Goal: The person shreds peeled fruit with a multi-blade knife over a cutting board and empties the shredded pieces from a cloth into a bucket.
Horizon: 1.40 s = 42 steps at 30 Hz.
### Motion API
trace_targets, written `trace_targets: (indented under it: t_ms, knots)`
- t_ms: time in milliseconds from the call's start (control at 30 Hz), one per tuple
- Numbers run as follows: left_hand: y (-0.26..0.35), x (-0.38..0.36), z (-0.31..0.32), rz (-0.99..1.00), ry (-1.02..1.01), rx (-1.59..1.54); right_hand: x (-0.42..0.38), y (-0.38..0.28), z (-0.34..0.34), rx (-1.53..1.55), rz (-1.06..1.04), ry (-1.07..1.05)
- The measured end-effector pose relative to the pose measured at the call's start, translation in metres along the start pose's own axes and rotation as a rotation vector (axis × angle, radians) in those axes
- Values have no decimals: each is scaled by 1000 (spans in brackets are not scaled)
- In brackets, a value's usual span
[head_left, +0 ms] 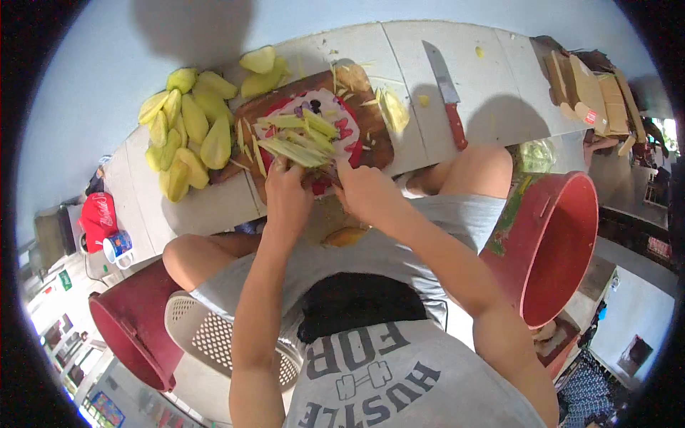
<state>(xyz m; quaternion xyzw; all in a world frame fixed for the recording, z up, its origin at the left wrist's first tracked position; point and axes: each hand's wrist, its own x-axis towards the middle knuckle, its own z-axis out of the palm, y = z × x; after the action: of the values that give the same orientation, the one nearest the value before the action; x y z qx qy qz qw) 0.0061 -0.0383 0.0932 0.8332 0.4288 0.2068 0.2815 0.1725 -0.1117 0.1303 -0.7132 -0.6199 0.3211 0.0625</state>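
Note:
My left hand point(287, 191) is closed at the lower edge of a bundle of pale green mango strips point(296, 152), its fingertips partly hidden under them. Close beside it, my right hand point(367, 191) is curled shut against the right end of the bundle; what lies inside its fingers is hidden. Below the strips is a round red and pink plate point(347, 118) with a cartoon pattern. It rests on a wooden cutting board point(379, 146) scattered with cut slivers. Several peeled green mangoes point(194, 118) are heaped left of the board.
A knife point(446, 85) with a red handle lies on the white tiled surface point(407, 57) to the right. A red bucket point(553, 242) stands at my right, another red bucket point(135, 321) at my left by a perforated white basket point(203, 335). Cardboard boxes point(596, 89) sit far right.

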Motion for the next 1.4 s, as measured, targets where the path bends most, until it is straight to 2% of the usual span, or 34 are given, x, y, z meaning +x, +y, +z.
trace_targets:
  t_ms: [67,200,300,500,600,733,833,1000,1100,1133,1233,1400]
  knots:
    - [2,8,2,-6,63,55,15,7,-3,13,-28,38]
    - [-3,11,4,-57,31,28,-4,-21,-34,-35,-32,49]
    - [-2,1,3,11,8,-14,-1,-3,-1,1,-4,11]
    - [-13,4,11,-98,-4,-11,-7,-22,-29,-34,-11,32]
    - [0,-1,4,-39,45,26,-8,-7,3,-5,6,19]
    - [-2,-3,5,8,96,-6,-11,-19,-11,10,19,13]
    - [-9,-7,10,-111,17,-13,-4,-17,-12,5,14,-4]
    - [-10,-1,8,30,103,53,6,-2,9,-3,44,-8]
    - [-8,-4,2,-50,40,-15,3,-2,9,-12,25,29]
    - [-9,-3,-5,93,40,43,2,-3,10,-8,27,27]
    - [-11,-6,-4,0,22,-42,-1,-7,5,6,-27,43]
    - [-29,-9,8,54,33,-9,-23,-34,-25,-2,13,-37]
